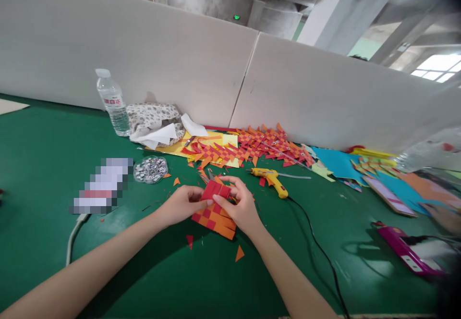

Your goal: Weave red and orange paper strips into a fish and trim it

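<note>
A woven piece of red and orange paper point(210, 221) is held between both hands above the table. My left hand point(182, 205) pinches its left side with thumb and fingers. On the right side, my right hand point(245, 207) grips the same paper, its thumb pressed on the red part point(215, 190). Orange slit strips hang at the lower right. Just behind the hands, grey pointed blades point(206, 175), apparently scissors, lie partly hidden. Small paper scraps point(239, 253) are scattered around. To the right lies a yellow hot glue gun point(272, 178).
Checkered paper fish point(264, 141) are piled along the partition point(173, 45). A tub of googly eyes point(151, 169), a blurred-out phone point(104, 184) and a water bottle point(112, 105) stand left. At right are a purple power strip point(403, 249), the glue gun's cord point(317, 239) and another person's hand point(442, 217).
</note>
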`<state>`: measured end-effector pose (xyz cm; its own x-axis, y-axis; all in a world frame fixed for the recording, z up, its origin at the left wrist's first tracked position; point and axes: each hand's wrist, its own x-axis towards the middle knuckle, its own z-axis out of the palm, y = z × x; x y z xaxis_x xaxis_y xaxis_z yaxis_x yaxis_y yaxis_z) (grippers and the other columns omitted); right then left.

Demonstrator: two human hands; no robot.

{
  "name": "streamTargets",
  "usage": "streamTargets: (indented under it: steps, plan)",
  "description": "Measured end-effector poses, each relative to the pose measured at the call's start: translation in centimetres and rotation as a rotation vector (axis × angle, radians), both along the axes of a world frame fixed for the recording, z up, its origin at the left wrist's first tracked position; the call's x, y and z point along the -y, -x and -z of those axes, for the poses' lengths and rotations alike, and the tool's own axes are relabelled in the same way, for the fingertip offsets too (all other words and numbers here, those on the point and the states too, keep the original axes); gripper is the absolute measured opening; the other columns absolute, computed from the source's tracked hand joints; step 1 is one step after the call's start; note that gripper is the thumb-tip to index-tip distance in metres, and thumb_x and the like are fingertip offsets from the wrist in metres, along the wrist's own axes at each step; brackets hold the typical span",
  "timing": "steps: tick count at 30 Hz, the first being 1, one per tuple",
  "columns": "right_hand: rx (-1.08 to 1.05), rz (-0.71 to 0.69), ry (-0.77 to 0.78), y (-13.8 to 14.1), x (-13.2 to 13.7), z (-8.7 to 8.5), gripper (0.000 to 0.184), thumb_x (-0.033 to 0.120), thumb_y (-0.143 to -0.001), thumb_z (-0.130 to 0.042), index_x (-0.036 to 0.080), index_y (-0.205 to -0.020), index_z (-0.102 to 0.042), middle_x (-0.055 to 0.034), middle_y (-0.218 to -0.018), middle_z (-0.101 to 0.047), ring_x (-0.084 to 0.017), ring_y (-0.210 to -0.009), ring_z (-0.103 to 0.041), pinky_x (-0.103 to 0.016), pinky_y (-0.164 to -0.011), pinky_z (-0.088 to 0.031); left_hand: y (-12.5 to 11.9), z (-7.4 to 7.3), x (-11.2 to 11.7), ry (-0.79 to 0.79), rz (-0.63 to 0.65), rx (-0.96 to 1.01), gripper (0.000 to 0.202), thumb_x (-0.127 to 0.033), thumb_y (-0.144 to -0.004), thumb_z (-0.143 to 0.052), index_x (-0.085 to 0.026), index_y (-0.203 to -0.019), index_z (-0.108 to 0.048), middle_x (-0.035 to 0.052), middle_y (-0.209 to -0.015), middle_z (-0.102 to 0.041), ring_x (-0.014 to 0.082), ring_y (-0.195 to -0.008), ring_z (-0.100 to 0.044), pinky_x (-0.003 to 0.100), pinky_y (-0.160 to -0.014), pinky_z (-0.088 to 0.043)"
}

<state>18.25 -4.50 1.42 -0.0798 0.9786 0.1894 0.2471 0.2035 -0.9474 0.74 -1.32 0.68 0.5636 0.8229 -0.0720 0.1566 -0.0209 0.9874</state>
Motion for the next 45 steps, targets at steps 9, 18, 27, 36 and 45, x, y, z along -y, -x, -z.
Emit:
streamTargets:
  steps: [9, 18, 27, 36, 45]
  plan:
    - [0.012, 0.089, -0.002, -0.2, -0.3, -0.2, 0.042, 0.026, -0.067, -0.070, 0.024, -0.106, -0.052, 0.0017, -0.069, -0.067, -0.016, -0.061, -0.062, -0.029, -0.060, -0.048, 0.4, 0.8, -0.2, -0.089, 0.063, -0.137, 0.030, -0.038, -0.070, -0.065, -0.013, -0.056, -0.053, -0.0080, -0.050, -0.029, 0.0057, -0.048, -0.024, 0.019, -0.044, -0.018]
    - [0.023, 0.086, 0.000, -0.1, -0.2, -0.2, 0.036, 0.023, -0.068, -0.068, 0.023, -0.102, -0.055, 0.0021, -0.068, -0.067, -0.014, -0.059, -0.060, -0.026, -0.056, -0.044, 0.3, 0.1, 0.2, 0.105, 0.128, -0.050, 0.029, -0.041, -0.063, -0.069, -0.014, -0.073, -0.067, -0.0003, -0.065, -0.064, 0.0132, -0.059, -0.055, 0.021, -0.053, -0.040]
    - [-0.090, 0.085, 0.107, -0.7, -0.7, -1.1, 0.045, 0.030, -0.061, -0.075, 0.022, -0.099, -0.054, 0.0009, -0.072, -0.066, -0.015, -0.063, -0.063, -0.027, -0.062, -0.049, 0.4, 0.1, -0.3, 0.149, 0.020, 0.024, 0.024, -0.035, -0.067, -0.068, -0.015, -0.082, -0.069, 0.0023, -0.078, -0.071, 0.0160, -0.070, -0.063, 0.026, -0.065, -0.048]
    - [-0.110, -0.032, 0.169, -0.9, -1.0, -0.4, 0.050, 0.032, -0.059, -0.076, 0.021, -0.101, -0.050, 0.0012, -0.069, -0.066, -0.017, -0.064, -0.064, -0.031, -0.062, -0.051, 0.4, 0.0, -0.5, 0.153, -0.042, 0.028, 0.035, -0.037, -0.066, -0.069, -0.012, -0.090, -0.068, 0.0083, -0.088, -0.072, 0.0228, -0.082, -0.066, 0.031, -0.071, -0.050]
    - [-0.069, 0.001, 0.103, -0.4, -1.0, 0.1, 0.045, 0.032, -0.061, -0.075, 0.021, -0.099, -0.053, -0.0005, -0.073, -0.068, -0.017, -0.068, -0.065, -0.032, -0.068, -0.052, 0.3, 0.4, -0.5, 0.141, 0.024, 0.074, 0.035, -0.037, -0.070, -0.066, -0.013, -0.095, -0.065, 0.0080, -0.092, -0.071, 0.0237, -0.087, -0.065, 0.033, -0.074, -0.049]
